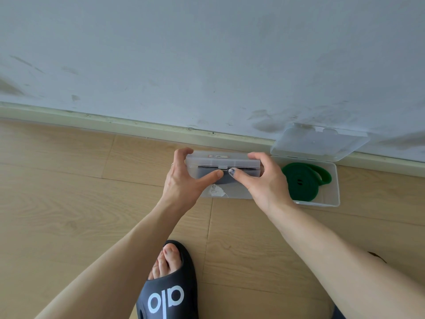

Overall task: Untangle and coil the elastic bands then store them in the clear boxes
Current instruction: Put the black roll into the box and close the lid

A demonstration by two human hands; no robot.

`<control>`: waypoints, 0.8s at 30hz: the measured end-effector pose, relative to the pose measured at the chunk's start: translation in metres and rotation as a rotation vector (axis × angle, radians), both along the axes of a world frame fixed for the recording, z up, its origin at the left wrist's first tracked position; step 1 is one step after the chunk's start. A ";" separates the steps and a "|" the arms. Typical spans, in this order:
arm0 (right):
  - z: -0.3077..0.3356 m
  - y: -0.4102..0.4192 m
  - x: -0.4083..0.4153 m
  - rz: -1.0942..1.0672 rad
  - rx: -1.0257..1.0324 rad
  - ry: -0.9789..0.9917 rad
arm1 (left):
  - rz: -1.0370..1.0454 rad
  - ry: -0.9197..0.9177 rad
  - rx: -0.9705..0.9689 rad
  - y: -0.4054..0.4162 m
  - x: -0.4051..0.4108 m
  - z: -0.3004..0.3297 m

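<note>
both hands (226, 180) on clear box (222, 159), long axis left-right along wall (207, 65)

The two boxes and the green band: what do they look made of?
Closed box and open box: clear, slightly frosted plastic, probably; contents show through. Green band: matte rubbery elastic, apparently, coiled flat inside the open box.

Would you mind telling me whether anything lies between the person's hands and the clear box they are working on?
No. Both the left hand and right hand already grip the near clear box, thumbs meeting at its front. The open box with the green band sits beside it.
</note>
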State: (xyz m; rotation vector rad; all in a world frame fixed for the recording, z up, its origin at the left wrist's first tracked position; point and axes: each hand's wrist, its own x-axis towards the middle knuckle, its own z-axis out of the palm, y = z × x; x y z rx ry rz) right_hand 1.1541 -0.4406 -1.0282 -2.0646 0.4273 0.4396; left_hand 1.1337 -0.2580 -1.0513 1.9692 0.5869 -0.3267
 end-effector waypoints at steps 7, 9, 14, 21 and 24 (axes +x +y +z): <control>-0.002 0.004 0.000 -0.078 0.084 0.026 | 0.000 -0.037 0.004 0.000 -0.003 0.000; -0.003 0.004 0.001 -0.111 0.126 0.046 | -0.009 -0.032 0.006 0.000 -0.004 0.000; -0.004 0.006 0.005 -0.101 0.164 0.037 | -0.042 0.074 0.049 0.001 0.004 0.003; -0.006 0.008 0.002 -0.124 0.126 0.015 | 0.051 0.044 0.026 -0.006 0.002 0.002; -0.007 0.009 0.001 -0.109 0.076 -0.016 | 0.052 0.035 0.032 -0.005 0.002 0.001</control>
